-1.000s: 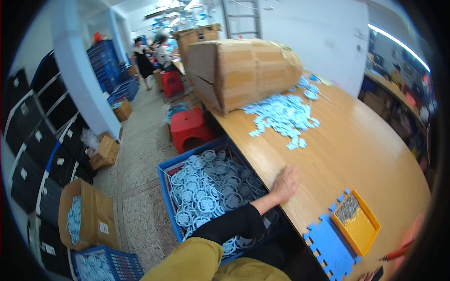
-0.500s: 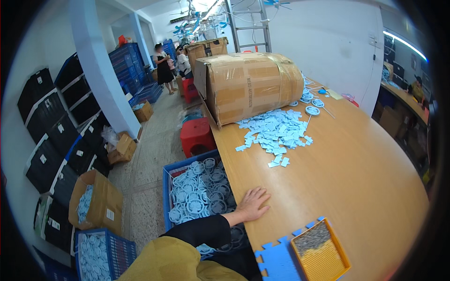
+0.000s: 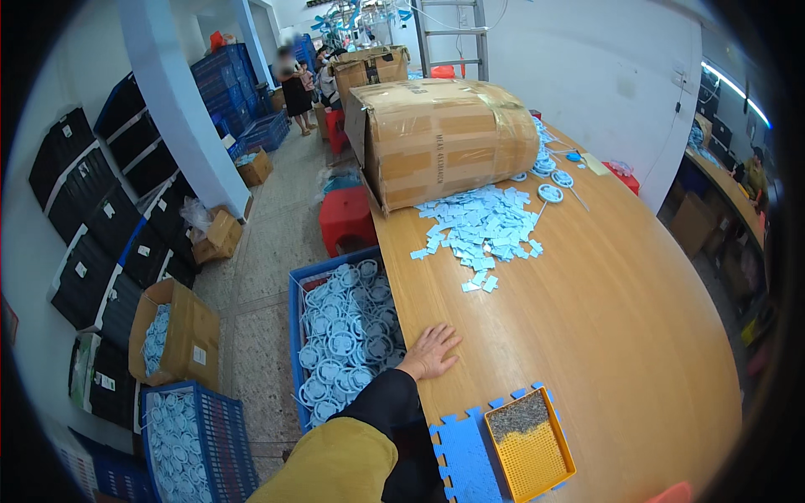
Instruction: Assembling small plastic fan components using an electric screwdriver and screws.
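Note:
My left hand point(image 3: 430, 352) rests palm down on the left edge of the wooden table point(image 3: 579, 310), fingers stretched out and holding nothing. My right hand is out of view. Closest to the left hand on the tabletop is a yellow tray point(image 3: 528, 457) with a perforated bottom and small grey metal pieces at its far end. Part of it lies over a blue foam mat point(image 3: 471, 457) with jigsaw edges. Farther off, a loose heap of small flat light-blue pieces point(image 3: 482, 222) spreads out in front of a big taped cardboard box point(image 3: 453, 147).
Left of the table, a blue crate point(image 3: 295, 335) holds light-blue round parts, with a red stool point(image 3: 346, 214) behind it. Another blue crate point(image 3: 222, 436) and a cardboard box point(image 3: 197, 335) stand on the floor. Black bins point(image 3: 109, 210) line the wall. People stand far back.
The view has shifted, so the table and tray sit farther left in the picture. My left hand stays flat at the table edge. A red shape has appeared at the bottom right.

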### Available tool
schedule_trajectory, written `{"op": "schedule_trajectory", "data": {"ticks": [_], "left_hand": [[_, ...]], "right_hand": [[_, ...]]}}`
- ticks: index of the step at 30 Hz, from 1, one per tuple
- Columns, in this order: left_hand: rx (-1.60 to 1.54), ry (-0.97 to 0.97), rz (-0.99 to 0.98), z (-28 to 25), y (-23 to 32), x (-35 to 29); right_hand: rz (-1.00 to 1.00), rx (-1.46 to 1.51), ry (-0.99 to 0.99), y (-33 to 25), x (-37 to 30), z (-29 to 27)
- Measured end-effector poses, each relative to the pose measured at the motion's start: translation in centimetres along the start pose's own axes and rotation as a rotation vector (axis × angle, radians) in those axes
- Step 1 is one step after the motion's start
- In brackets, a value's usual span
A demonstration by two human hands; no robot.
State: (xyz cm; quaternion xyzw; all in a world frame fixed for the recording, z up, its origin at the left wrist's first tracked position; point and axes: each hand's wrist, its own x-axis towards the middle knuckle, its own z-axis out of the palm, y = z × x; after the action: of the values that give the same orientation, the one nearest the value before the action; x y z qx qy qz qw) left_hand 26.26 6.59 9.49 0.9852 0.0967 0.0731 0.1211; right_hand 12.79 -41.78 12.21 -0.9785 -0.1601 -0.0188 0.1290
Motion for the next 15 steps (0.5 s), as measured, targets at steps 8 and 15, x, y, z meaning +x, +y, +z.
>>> {"op": "schedule_trajectory", "data": {"ticks": [8, 15], "left_hand": [[-0.032, 0.019, 0.009, 0.9, -0.7, -0.2], [-0.012, 0.021, -0.027, -0.2, -1.4, -0.5]], "right_hand": [[0.027, -0.026, -0.060, -1.6, 0.6, -1.3], [-0.026, -0.003, -0.016, -0.1, -0.1, 0.9]]}}
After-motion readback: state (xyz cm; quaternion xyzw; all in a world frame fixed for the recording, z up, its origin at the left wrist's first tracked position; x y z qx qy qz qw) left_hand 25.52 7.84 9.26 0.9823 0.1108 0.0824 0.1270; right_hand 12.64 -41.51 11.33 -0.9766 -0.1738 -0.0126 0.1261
